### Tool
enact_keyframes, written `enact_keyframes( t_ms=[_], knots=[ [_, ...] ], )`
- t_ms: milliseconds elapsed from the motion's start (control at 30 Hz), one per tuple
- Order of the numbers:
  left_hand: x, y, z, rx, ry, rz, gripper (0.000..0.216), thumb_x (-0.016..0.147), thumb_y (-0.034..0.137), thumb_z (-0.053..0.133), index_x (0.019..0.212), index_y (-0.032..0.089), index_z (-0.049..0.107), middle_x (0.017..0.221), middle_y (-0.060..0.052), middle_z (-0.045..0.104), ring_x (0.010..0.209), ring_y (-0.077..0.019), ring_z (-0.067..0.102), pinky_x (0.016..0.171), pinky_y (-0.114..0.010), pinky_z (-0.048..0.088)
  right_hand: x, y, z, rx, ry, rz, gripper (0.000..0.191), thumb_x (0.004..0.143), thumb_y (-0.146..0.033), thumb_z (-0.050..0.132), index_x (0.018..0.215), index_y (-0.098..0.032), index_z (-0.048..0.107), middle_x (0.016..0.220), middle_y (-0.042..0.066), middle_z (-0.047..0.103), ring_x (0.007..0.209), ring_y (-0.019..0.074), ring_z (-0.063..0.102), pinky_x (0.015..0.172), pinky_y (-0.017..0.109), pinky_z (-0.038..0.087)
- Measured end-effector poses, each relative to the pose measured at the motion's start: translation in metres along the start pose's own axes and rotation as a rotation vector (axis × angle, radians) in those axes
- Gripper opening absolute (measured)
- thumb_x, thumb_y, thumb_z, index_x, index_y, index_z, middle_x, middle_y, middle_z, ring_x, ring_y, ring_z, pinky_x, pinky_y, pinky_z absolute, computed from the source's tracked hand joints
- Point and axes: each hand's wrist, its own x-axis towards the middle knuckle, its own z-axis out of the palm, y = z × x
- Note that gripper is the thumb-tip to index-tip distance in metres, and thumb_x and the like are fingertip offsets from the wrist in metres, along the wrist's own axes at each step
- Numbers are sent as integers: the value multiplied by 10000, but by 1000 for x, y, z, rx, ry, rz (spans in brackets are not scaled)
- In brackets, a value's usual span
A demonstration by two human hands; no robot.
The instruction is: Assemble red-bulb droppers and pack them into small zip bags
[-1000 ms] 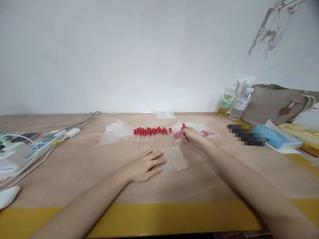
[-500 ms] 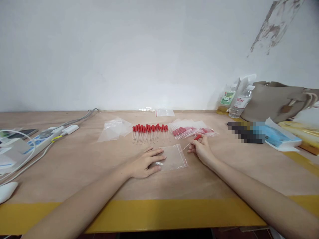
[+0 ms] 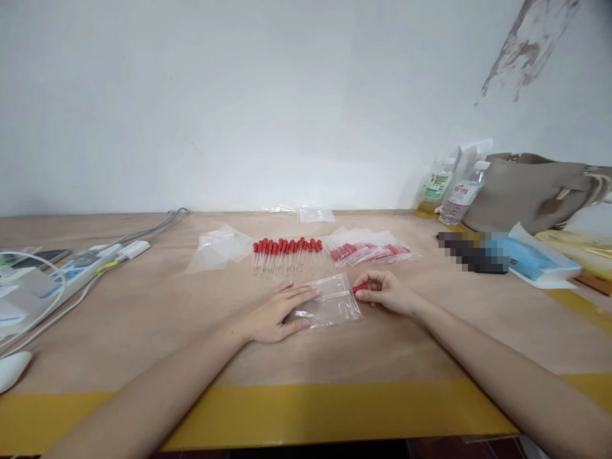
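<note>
My left hand (image 3: 282, 312) lies flat with its fingers spread on a clear zip bag (image 3: 329, 312), pressing its left part to the table. At the bag's right end, my right hand (image 3: 385, 292) pinches the red bulb of a glass dropper (image 3: 359, 289). The dropper's thin tube points left and appears to lie inside the bag's mouth. Behind the bag is a row of several red-bulbed droppers (image 3: 287, 247), tips toward me. Right of that row, several bagged droppers (image 3: 370, 247) lie overlapping. To the left of the row is a stack of flat clear bags (image 3: 215, 247).
A power strip (image 3: 71, 271) with cables and a white mouse (image 3: 14, 371) are at the left. On the right stand two bottles (image 3: 461, 194) and a grey bag (image 3: 521, 194), with a blue tissue pack (image 3: 535, 258) in front. Another clear bag (image 3: 316, 215) lies by the wall.
My right hand has moved left and toward me, bringing the dropper's tube into the bag's mouth. My left hand stays on the bag.
</note>
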Motion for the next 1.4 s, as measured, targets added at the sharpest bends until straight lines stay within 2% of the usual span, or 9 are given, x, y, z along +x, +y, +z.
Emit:
enact_keyframes(
  t_ms=[200,467,667,733,833,933,1167,1267,1400],
  knots=[
    [0,0,-2,4,-21,-4,548,880,436,369,1378,278,203,1408,-20,310,1308,-205,241,1085,-442,139,8,-3,14,-262,31,-179,167,583,-263,712,704,-157,669,592,-32,571,491,53,425,472,184,345],
    [1,-1,-1,19,-29,4,525,882,431,369,1369,290,232,1415,-18,295,1310,-201,236,1082,-446,142,6,-4,10,33,-65,55,351,527,-313,756,809,-146,631,649,-15,608,503,64,497,481,191,388],
    [1,-1,-1,14,-34,6,537,881,425,378,1374,286,217,1413,-15,298,1309,-202,240,1083,-450,135,9,1,18,-98,6,-350,188,554,-276,760,682,-165,678,791,22,560,689,100,540,648,248,452],
    [1,-1,-1,11,-32,10,535,881,421,380,1373,292,215,1411,-11,304,1309,-201,240,1084,-450,132,8,2,20,-115,-6,-399,168,582,-291,745,676,-172,674,816,32,571,707,110,556,670,264,458],
    [1,-1,-1,4,-26,13,532,880,416,385,1371,296,219,1409,-8,308,1310,-204,237,1083,-453,134,6,4,22,-61,-102,-297,227,604,-349,726,680,-156,633,844,47,607,659,109,571,612,261,464],
    [0,-2,1,-4,-15,16,533,879,411,395,1370,298,222,1408,-14,310,1304,-209,250,1080,-463,132,6,6,21,-59,-149,-148,300,625,-404,697,741,-142,609,687,10,601,499,70,503,470,213,408],
    [-1,-7,2,-50,79,9,509,865,403,433,1339,254,323,1418,-41,286,1322,-220,196,1073,-430,203,12,6,22,-55,-5,-22,362,605,-419,692,790,-143,550,545,-54,534,416,52,428,416,192,341],
    [-1,-10,3,-79,98,-33,401,904,362,357,1286,254,416,1366,-38,383,1285,-195,291,1054,-407,258,11,2,18,-27,4,-20,374,558,-352,738,762,-163,488,595,-52,555,479,62,480,463,193,373],
    [0,-14,5,-107,104,-14,422,876,384,419,1273,242,437,1328,-65,432,1227,-204,386,1024,-406,309,6,-4,8,6,-156,25,356,555,-326,747,768,-140,531,775,14,619,704,94,563,656,229,432]
  ],
)
